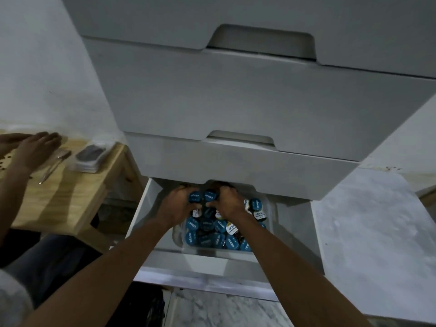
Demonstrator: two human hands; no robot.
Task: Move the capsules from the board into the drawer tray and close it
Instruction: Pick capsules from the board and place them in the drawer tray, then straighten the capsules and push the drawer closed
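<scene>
The bottom white drawer (212,263) is pulled open. Inside it stands a clear tray (177,237) heaped with several blue-lidded capsules (219,226) and a few with white labels (230,228). Both my hands reach into the tray's far end. My left hand (177,202) is closed around a blue capsule (194,197). My right hand (227,201) grips another blue capsule (209,196) right beside it. The two hands nearly touch. Their fingertips are hidden under the drawer front above.
Three shut white drawers (236,95) stack above the open one. At left is a wooden table (70,192) holding a clear box (90,155) and metal tongs (53,167); another person's hand (35,149) rests there. Marble floor (368,232) lies at right.
</scene>
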